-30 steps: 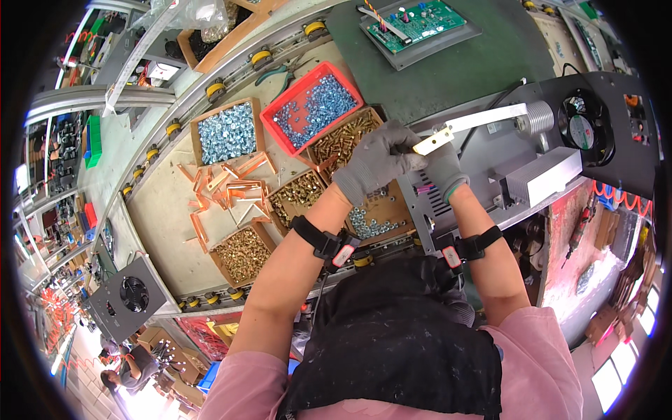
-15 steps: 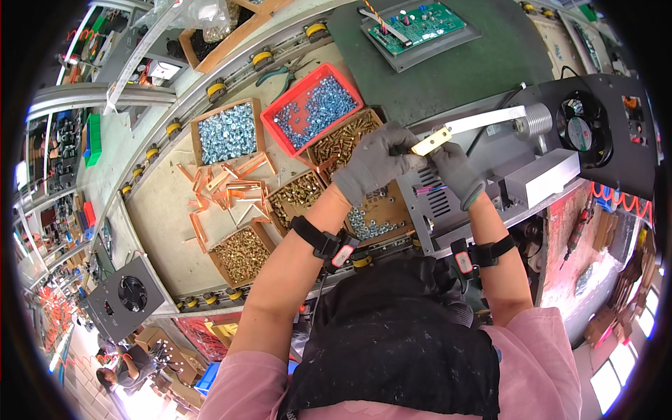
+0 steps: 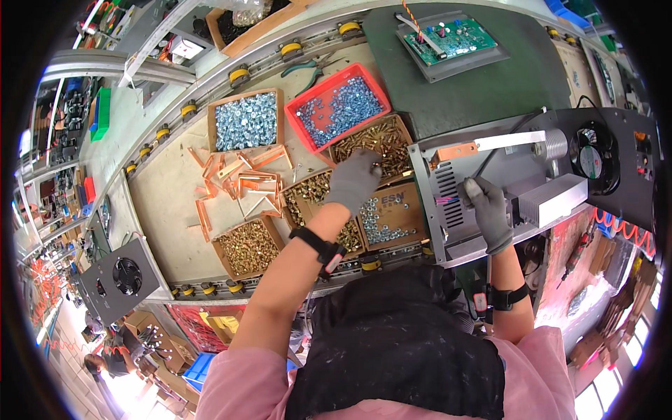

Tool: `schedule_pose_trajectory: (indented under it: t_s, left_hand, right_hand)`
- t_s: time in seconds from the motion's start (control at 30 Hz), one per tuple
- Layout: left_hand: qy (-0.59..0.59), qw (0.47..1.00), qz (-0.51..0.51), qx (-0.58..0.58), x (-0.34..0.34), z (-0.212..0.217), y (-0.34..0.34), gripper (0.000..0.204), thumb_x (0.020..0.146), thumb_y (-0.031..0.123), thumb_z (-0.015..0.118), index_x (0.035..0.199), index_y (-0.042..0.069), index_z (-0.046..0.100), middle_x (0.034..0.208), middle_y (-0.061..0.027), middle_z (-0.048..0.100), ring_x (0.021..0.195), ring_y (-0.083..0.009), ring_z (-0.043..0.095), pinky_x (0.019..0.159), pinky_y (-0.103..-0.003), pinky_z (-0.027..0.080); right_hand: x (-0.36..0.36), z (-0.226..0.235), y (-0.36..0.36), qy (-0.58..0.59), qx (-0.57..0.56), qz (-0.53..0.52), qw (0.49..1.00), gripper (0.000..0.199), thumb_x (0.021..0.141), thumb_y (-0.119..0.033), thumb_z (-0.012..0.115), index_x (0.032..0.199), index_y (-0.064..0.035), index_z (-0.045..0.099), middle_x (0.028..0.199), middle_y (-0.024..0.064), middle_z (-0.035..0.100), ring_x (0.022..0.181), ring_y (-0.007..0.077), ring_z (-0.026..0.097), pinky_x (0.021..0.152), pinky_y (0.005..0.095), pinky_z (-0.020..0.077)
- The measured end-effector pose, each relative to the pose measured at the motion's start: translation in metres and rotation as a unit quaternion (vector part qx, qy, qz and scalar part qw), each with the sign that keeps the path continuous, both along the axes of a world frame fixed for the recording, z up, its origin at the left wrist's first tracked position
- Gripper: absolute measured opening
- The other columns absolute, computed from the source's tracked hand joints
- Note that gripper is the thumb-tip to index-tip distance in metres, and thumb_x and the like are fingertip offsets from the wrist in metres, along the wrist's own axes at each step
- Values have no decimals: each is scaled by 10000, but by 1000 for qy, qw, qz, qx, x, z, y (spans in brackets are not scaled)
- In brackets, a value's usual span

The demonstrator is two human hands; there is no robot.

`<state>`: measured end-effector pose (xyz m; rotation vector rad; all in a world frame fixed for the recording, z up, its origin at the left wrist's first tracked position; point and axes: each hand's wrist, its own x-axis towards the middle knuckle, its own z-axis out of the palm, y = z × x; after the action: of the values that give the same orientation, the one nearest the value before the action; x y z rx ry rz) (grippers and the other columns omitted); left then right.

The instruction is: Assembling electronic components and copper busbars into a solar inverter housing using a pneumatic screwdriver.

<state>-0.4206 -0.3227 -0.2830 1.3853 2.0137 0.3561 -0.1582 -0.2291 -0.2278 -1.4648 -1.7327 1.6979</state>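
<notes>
A gloved left hand (image 3: 357, 180), fingers curled, is at a box (image 3: 407, 143) of brass bolts (image 3: 383, 142); the right hand (image 3: 486, 210), half closed, is over a metal chassis (image 3: 428, 217). A copper bar (image 3: 455, 152) sits near its left end; whether either hand holds anything cannot be told.

- The left forearm (image 3: 290, 276) slants up from the lower edge toward the middle of the frame, with a black band (image 3: 311, 241) near the wrist.
- The left hand (image 3: 353, 183), in a grey glove, sits just above centre, palm down, fingers bent toward the upper right.
- The right forearm (image 3: 511, 271) rises steeply in the lower right, banded too.
- The right hand (image 3: 488, 212), likewise gloved, lies right of centre, fingers curled; its grip is unclear.
- The hands are well apart.
</notes>
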Motion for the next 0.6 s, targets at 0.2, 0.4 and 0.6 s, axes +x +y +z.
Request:
schedule_pose_trajectory:
  t_s: [0.2, 0.4, 0.6]
  left_hand:
    - [186, 979, -54, -68, 12, -24, 19, 384, 833, 122, 529, 1208, 202, 556, 1098, -123, 531, 946, -293, 630, 752, -398, 527]
    - [-356, 891, 281, -30, -16, -4, -1, 268, 860, 25, 542, 1112, 50, 628, 950, -108, 633, 703, -196, 649, 602, -294, 540]
    - [-475, 825, 305, 33, -8, 68, -38, 277, 875, -7, 538, 1147, -36, 585, 901, -84, 633, 675, -143, 629, 562, -234, 524]
  right_hand:
    - [-13, 28, -16, 1, 51, 18, 999, 381, 925, -312, 570, 834, 55, 613, 697, 24, 555, 654, 88, 486, 602, 248, 405]
    - [-24, 57, -36, -18, 86, 64, 994, 292, 901, -259, 600, 879, 30, 628, 756, 108, 582, 709, 160, 551, 658, 294, 443]
    - [-99, 76, -58, 27, 230, 143, 962, 271, 859, -215, 622, 1053, -29, 596, 843, 117, 599, 749, 254, 604, 682, 338, 475]
